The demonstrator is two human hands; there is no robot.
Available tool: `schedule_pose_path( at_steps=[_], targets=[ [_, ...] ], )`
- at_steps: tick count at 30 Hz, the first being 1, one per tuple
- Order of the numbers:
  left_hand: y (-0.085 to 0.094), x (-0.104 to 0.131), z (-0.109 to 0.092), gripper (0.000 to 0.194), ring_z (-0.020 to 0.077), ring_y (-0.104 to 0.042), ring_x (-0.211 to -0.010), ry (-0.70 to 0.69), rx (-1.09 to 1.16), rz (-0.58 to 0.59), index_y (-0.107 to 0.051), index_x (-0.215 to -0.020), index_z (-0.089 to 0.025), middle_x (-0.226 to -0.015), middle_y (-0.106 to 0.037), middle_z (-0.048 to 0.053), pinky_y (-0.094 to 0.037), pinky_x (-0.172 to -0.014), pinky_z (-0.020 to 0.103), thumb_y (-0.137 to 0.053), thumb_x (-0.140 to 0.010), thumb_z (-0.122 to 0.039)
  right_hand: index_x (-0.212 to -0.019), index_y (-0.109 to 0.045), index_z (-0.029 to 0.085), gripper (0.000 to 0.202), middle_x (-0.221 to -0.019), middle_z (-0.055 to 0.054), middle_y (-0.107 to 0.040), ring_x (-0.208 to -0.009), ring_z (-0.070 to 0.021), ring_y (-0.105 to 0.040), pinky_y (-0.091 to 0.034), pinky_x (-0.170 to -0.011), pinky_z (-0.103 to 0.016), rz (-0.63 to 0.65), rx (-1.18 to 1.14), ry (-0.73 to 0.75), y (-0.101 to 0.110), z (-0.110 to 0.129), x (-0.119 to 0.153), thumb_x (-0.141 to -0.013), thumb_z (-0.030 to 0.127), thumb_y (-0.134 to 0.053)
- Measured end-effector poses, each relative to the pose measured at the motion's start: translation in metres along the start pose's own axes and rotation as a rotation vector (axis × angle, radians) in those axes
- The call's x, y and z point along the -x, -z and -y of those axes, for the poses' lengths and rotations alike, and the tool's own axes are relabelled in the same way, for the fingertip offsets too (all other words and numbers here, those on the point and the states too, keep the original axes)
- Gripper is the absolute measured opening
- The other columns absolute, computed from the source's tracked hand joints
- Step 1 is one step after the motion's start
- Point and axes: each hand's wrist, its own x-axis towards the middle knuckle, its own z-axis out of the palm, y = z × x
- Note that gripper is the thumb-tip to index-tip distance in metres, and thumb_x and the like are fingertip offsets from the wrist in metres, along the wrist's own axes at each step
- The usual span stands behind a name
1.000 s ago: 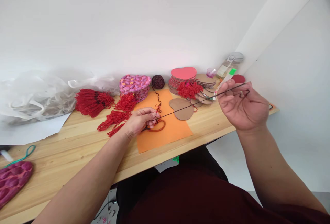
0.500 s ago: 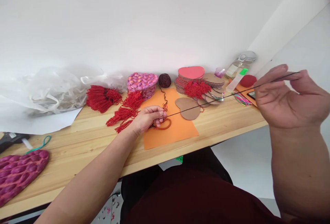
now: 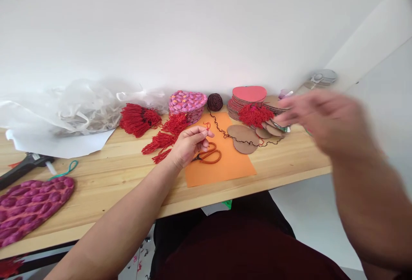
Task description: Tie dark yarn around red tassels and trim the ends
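Observation:
My left hand (image 3: 195, 144) is closed in a pinch above the orange sheet (image 3: 222, 176), with a short piece of red yarn (image 3: 207, 125) sticking up from its fingertips. Just beneath it lie scissors (image 3: 210, 156) with orange handles, their blades partly hidden by the hand. My right hand (image 3: 328, 121) is raised at the right, smeared by motion, so its fingers and anything in them are unclear. Dark yarn (image 3: 219, 129) runs loosely from a dark yarn ball (image 3: 215, 102) across the cardboard hearts (image 3: 243, 136) towards the right.
Red tassels (image 3: 138, 119) and a stack of pink-purple decorated hearts (image 3: 188, 101) stand left of the ball. To its right is a pink-topped stack (image 3: 249, 94). A plastic bag (image 3: 80, 108), a glue gun (image 3: 28, 166) and a purple heart (image 3: 38, 207) are at the left.
The stretched dark strand between my hands has gone slack and lies over the cardboard. My right hand has moved left in a blur. Red yarn now shows at my left fingertips.

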Motion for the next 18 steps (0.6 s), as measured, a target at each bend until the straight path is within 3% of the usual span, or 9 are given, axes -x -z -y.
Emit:
schedule_pose_path(
  at_steps=[2, 4, 7, 11, 14, 18],
  targets=[
    [-0.001, 0.001, -0.002, 0.022, 0.0082, -0.055, -0.052, -0.011, 0.051, 0.006, -0.070, -0.081, -0.012, -0.065, -0.064, 0.003, -0.046, -0.049, 0.019, -0.079, -0.073, -0.031, -0.097, -0.074, 0.020, 0.030, -0.096, -0.011, -0.076, -0.080, -0.0216, -0.072, -0.056, -0.075, -0.039, 0.326, -0.060, -0.128, -0.048, -0.002, 0.011, -0.089, 0.048, -0.068],
    [-0.002, 0.002, -0.003, 0.020, 0.0083, -0.057, -0.052, -0.013, 0.097, 0.015, -0.068, -0.080, -0.012, -0.068, -0.065, 0.003, -0.047, -0.048, 0.019, -0.078, -0.074, -0.028, -0.087, -0.072, 0.020, 0.023, -0.110, -0.010, -0.074, -0.094, -0.0243, -0.071, -0.055, -0.082, -0.039, 0.494, -0.110, -0.112, -0.092, -0.008, 0.019, -0.088, 0.044, -0.069],
    [-0.002, 0.001, -0.005, 0.017, 0.0080, -0.054, -0.047, -0.001, 0.156, 0.006, -0.064, -0.079, -0.013, -0.061, -0.061, 0.000, -0.045, -0.043, 0.018, -0.075, -0.076, -0.026, -0.076, -0.069, 0.023, 0.023, -0.100, -0.007, -0.074, -0.113, -0.0260, -0.065, -0.052, -0.090, -0.040, 0.626, -0.147, 0.007, -0.135, -0.014, 0.025, -0.093, 0.035, -0.061],
    [0.001, -0.002, -0.007, 0.018, 0.0087, -0.053, -0.044, 0.048, 0.161, -0.047, -0.058, -0.075, -0.015, -0.054, -0.056, -0.002, -0.045, -0.041, 0.018, -0.074, -0.077, -0.024, -0.071, -0.066, 0.023, 0.023, -0.104, -0.008, -0.072, -0.131, -0.0289, -0.054, -0.048, -0.096, -0.043, 0.537, -0.058, 0.116, -0.152, -0.012, 0.015, -0.091, 0.033, -0.063],
    [0.003, -0.004, -0.008, 0.019, 0.0077, -0.050, -0.042, 0.065, 0.109, -0.061, -0.059, -0.073, -0.015, -0.055, -0.058, -0.001, -0.043, -0.040, 0.018, -0.074, -0.075, -0.025, -0.072, -0.064, 0.022, 0.027, -0.092, -0.007, -0.073, -0.109, -0.0272, -0.065, -0.050, -0.090, -0.041, 0.579, -0.095, 0.057, -0.152, -0.010, 0.002, -0.091, 0.041, -0.064],
    [0.008, -0.006, -0.008, 0.020, 0.0071, -0.048, -0.041, 0.045, 0.049, -0.110, -0.061, -0.069, -0.014, -0.055, -0.058, 0.000, -0.041, -0.040, 0.020, -0.075, -0.075, -0.027, -0.082, -0.066, 0.021, 0.030, -0.081, -0.004, -0.073, -0.082, -0.0205, -0.068, -0.050, -0.078, -0.035, 0.784, -0.255, -0.079, -0.150, -0.013, -0.012, -0.096, 0.046, -0.057]
  ],
)
